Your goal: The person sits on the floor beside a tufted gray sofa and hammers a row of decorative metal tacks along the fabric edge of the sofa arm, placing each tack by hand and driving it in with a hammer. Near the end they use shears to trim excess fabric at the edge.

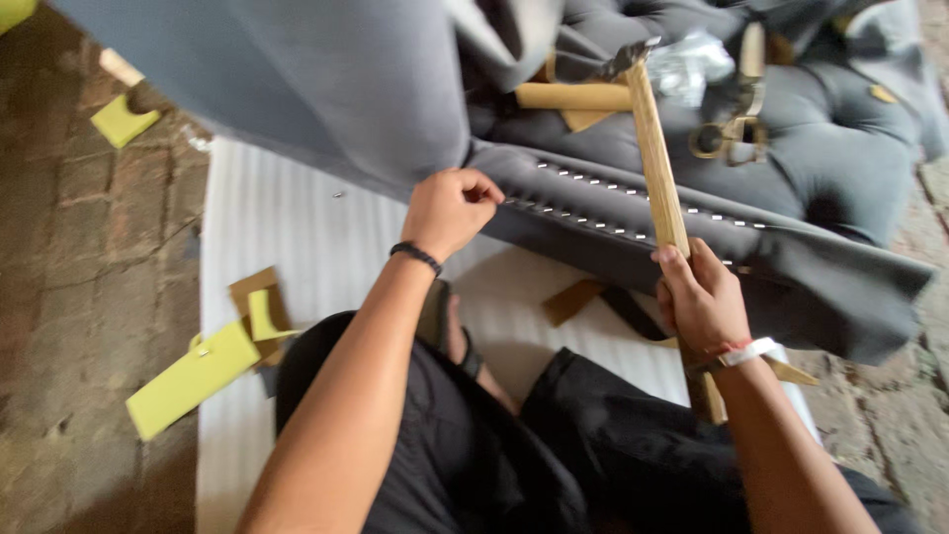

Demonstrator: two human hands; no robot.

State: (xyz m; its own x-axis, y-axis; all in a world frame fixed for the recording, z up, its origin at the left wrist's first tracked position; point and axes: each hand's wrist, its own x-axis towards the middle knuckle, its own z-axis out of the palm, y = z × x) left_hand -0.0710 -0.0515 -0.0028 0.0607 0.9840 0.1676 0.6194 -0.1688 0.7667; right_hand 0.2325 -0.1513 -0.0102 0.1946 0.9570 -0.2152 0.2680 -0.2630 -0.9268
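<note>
Against the grey upholstery [791,267], left hand [450,210] pinches fabric shut; right hand [700,297] grips the wooden hammer [655,158]

Matt grey cloth upholstery [820,168]; pale wooden hammer handle [654,163]; shiny metal staples [633,188]; rough brick floor [89,237].

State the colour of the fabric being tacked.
Grey fabric, clearest in the head view.

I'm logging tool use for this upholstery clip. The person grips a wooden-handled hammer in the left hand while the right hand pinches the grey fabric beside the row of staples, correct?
Not quite: the hands are swapped. In the head view the right hand grips the wooden-handled hammer, while the left hand pinches the grey fabric beside the row of staples.
</note>
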